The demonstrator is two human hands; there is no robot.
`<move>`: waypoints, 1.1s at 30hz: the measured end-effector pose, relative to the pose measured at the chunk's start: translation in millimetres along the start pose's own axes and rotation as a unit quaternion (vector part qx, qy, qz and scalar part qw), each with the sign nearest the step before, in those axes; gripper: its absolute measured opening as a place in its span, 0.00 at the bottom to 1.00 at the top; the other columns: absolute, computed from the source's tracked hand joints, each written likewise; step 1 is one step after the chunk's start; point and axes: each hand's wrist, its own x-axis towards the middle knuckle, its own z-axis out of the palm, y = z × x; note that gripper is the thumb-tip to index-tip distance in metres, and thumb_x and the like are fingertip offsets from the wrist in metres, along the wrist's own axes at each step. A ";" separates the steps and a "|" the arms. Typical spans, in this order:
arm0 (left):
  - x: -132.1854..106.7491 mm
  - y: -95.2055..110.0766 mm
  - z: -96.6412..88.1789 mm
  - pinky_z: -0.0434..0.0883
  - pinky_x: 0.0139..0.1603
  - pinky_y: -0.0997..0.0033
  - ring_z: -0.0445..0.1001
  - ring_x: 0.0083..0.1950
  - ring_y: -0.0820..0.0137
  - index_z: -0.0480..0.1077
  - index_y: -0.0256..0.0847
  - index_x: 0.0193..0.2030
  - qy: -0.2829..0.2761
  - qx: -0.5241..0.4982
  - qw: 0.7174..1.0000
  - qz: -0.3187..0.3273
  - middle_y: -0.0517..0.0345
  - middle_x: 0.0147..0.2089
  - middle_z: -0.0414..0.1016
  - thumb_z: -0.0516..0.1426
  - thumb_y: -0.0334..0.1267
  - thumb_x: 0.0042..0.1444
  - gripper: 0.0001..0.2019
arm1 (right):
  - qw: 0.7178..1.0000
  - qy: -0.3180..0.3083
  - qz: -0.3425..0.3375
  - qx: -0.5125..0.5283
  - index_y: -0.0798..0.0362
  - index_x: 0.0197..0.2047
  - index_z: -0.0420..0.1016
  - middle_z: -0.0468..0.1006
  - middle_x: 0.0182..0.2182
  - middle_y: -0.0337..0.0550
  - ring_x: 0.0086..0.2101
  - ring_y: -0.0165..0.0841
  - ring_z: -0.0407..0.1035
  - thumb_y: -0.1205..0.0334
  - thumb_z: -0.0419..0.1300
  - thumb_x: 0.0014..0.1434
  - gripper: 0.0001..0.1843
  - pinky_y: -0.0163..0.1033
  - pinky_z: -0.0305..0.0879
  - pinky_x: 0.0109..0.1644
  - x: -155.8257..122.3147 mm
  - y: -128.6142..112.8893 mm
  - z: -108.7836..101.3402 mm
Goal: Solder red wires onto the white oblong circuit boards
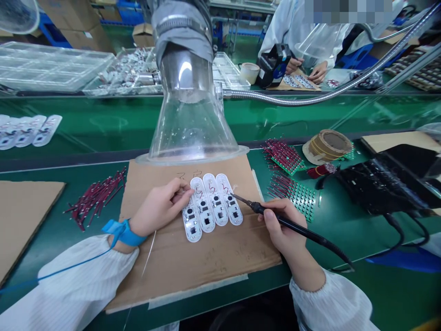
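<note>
Several white oval circuit boards (212, 207) lie side by side on a cardboard sheet (193, 257). My left hand (160, 207) is pinched on a thin solder wire (149, 253) at the top of the leftmost boards; a blue wrist strap (122, 232) circles that wrist. My right hand (284, 227) grips a black soldering iron (275, 218) like a pen. Its tip points at the upper end of the rightmost board.
A clear fume-extraction funnel (191, 115) hangs over the cardboard's far edge. Red wire pieces (96, 197) lie left; green panels with red wires (285, 158) and a tape roll (327, 145) lie right. A black device (382, 181) sits far right. Another person (303, 41) works across the belt.
</note>
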 end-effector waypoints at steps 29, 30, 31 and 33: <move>0.3 0.8 -1.4 0.63 0.29 0.73 0.66 0.24 0.72 0.74 0.43 0.42 0.044 0.006 0.999 0.008 0.69 0.24 0.64 0.57 0.44 0.70 0.09 | 0.999 -0.030 0.021 0.002 0.44 0.47 0.79 0.84 0.34 0.39 0.29 0.34 0.79 0.51 0.64 0.76 0.08 0.39 0.75 0.33 2.5 0.6 0.9; 0.4 0.8 -1.3 0.63 0.29 0.73 0.66 0.24 0.72 0.74 0.43 0.42 0.044 0.005 0.999 0.008 0.68 0.24 0.64 0.57 0.44 0.70 0.09 | 0.999 -0.030 0.023 0.003 0.44 0.47 0.79 0.84 0.34 0.39 0.30 0.34 0.80 0.50 0.64 0.76 0.08 0.39 0.75 0.34 2.7 0.5 1.0; 0.7 0.7 -1.1 0.63 0.29 0.73 0.66 0.24 0.73 0.74 0.43 0.42 0.043 0.004 0.999 0.009 0.68 0.24 0.65 0.57 0.44 0.70 0.09 | 0.999 -0.031 0.025 0.005 0.45 0.47 0.79 0.84 0.34 0.40 0.30 0.35 0.80 0.50 0.64 0.76 0.08 0.39 0.75 0.34 2.9 0.4 1.2; 1.4 0.7 -0.3 0.63 0.29 0.73 0.66 0.24 0.73 0.74 0.43 0.42 0.038 0.002 0.999 0.012 0.69 0.24 0.64 0.57 0.44 0.70 0.09 | 0.999 -0.030 0.030 0.014 0.45 0.47 0.79 0.84 0.34 0.40 0.30 0.34 0.79 0.50 0.64 0.76 0.09 0.39 0.75 0.34 3.7 0.1 1.9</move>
